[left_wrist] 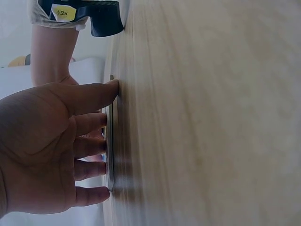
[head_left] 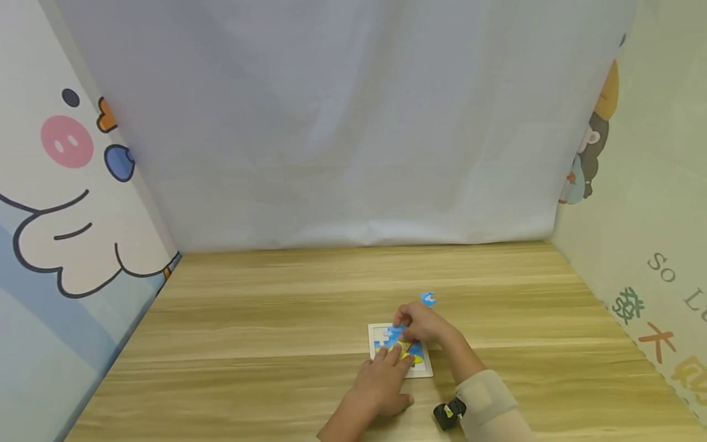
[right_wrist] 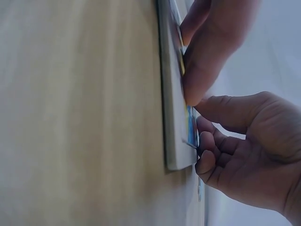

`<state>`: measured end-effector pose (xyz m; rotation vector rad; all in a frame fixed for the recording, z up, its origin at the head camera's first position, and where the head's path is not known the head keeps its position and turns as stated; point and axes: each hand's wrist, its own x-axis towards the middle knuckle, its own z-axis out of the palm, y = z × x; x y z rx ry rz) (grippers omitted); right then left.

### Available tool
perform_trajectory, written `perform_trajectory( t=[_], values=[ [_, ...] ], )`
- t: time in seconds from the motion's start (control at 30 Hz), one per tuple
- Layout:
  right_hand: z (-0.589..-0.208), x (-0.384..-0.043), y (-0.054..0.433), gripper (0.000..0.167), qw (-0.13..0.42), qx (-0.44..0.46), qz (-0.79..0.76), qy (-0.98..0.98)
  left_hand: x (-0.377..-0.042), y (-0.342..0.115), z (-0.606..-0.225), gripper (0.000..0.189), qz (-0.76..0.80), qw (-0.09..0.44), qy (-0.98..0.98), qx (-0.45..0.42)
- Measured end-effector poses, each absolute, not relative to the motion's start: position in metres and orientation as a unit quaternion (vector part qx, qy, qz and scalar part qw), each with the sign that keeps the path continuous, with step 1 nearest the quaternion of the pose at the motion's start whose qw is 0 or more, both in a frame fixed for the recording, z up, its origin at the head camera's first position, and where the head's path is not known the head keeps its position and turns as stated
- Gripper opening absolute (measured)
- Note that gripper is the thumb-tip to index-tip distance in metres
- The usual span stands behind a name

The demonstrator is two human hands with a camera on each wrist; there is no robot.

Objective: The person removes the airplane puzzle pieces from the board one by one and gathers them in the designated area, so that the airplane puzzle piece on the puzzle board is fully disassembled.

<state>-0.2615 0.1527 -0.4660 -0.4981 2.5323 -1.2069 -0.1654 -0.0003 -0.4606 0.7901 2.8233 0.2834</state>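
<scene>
A small jigsaw puzzle in a white frame (head_left: 428, 372) lies on the table, with blue and yellow pieces in it and a pale bare patch at its upper left. My left hand (head_left: 381, 382) rests on its near part, fingers straight and spread; the left wrist view shows the fingertips (left_wrist: 98, 168) at the frame's edge. Over the puzzle's far right part, my right hand (head_left: 422, 322) has its thumb and curled fingers around a blue puzzle piece (head_left: 394, 331), partly hidden by the fingers. A loose blue and white puzzle piece (head_left: 428, 299) lies beyond the right hand.
The wooden table (head_left: 248, 344) reaches back to a white sheet (head_left: 342, 153). Printed cartoon panels (head_left: 72, 202) stand at the left and right. A black wrist camera (head_left: 448, 413) hangs at the right sleeve (head_left: 488, 402), just above the table.
</scene>
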Motion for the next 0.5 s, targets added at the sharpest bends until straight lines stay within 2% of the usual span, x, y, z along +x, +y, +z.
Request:
perform_trajectory(
  t=[0.33,0.5],
  values=[
    [-0.4655,-0.2596,0.1513,0.017,0.124,-0.203,-0.384,0.892,-0.1646,0.0004,-0.4583,0.069,0.086,0.095,0.955,0.268],
    [-0.4636,-0.2579,0.1500,0.021,0.119,-0.178,-0.374,0.902,-0.1647,0.0006,-0.4575,0.068,0.084,0.098,0.954,0.269]
  ],
)
